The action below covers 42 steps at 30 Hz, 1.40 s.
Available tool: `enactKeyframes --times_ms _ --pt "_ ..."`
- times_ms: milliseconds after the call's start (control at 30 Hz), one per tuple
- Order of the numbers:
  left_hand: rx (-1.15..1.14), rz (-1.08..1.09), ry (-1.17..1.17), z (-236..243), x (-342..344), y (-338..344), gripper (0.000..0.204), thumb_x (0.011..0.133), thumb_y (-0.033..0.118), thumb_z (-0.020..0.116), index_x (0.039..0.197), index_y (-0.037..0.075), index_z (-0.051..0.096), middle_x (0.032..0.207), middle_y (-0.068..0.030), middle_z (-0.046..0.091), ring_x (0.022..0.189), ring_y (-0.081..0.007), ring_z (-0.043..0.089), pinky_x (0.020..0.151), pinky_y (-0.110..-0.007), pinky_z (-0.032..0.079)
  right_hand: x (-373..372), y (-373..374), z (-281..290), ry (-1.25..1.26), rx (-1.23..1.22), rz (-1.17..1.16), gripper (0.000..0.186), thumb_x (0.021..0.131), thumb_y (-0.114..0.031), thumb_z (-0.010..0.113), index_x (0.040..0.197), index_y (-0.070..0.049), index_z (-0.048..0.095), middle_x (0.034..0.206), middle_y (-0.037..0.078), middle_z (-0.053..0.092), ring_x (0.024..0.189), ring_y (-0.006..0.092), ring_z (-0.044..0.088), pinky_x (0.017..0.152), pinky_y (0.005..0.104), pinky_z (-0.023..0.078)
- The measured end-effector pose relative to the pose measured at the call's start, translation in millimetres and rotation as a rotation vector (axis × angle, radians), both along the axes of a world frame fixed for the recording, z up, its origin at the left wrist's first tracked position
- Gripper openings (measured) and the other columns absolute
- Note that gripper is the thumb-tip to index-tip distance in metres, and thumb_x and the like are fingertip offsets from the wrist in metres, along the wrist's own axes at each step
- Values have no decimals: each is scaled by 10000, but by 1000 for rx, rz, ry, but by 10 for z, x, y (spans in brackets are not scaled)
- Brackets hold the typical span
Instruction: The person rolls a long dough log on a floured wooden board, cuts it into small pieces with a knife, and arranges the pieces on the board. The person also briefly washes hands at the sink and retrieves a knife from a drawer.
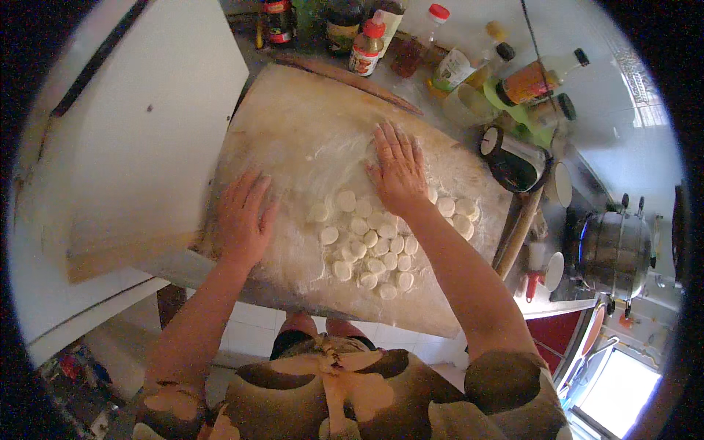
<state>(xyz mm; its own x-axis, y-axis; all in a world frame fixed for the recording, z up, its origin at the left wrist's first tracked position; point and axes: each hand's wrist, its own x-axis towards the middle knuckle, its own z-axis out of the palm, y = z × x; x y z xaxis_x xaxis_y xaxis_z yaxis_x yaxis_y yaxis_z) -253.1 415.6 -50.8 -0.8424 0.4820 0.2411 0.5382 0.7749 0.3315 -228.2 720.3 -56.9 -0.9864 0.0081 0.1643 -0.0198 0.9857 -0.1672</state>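
Note:
A large wooden board [293, 132] dusted with flour lies in front of me. Flat on its left part rests my left hand [246, 213], fingers spread and nothing in them. My right hand [398, 167] is also spread out, palm down, on the floury middle right of the board. Under and around my right forearm lie many small round pieces of dough [378, 246], several of them overlapping; the forearm hides some. Both hands are apart from each other, and I see nothing beneath either palm.
A long wooden rolling pin [345, 77] lies along the board's far edge. Sauce and oil bottles [367, 45] stand behind it. Another wooden stick [519, 227] leans along the right edge. A steel pot [616, 246] sits at the far right; a white panel [139, 139] flanks the left.

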Motion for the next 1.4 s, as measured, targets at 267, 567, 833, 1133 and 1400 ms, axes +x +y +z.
enactKeyframes --times_ms 267,567,833,1133,1400 --pt "-94 -59 -33 91 31 93 495 838 256 658 1292 90 552 1408 -136 475 1306 -377 414 1086 -521 308 -95 -18 -42 -66 11 -60 619 958 -345 491 1504 -146 278 1573 55 263 1437 277 268 1189 502 147" --pt "22 -10 80 -177 -38 -72 394 868 245 633 1221 72 601 1381 -126 511 1245 -360 478 1053 -480 363 311 457 332 -73 57 -135 593 923 -350 556 1448 -135 385 1479 113 421 1381 309 358 1167 539 170" --pt "59 -34 63 -29 7 45 385 879 262 619 1215 75 602 1352 -101 528 1234 -349 486 1047 -465 371 1404 956 39 221 -262 -454 702 859 -378 654 1466 -148 387 1516 135 373 1388 347 339 1150 501 236" --pt "8 -20 112 -43 -46 23 362 886 256 612 1198 72 613 1332 -98 540 1215 -343 492 1043 -466 376 1084 770 179 85 43 -488 736 801 -425 707 1433 -173 428 1519 102 374 1382 341 351 1150 510 242" --pt "61 -27 108 -17 -6 27 366 880 261 617 1195 76 613 1315 -94 549 1189 -337 505 1021 -459 379 986 591 97 164 -117 -53 371 835 -172 663 1204 -144 637 1334 125 558 1252 366 482 1066 496 366"
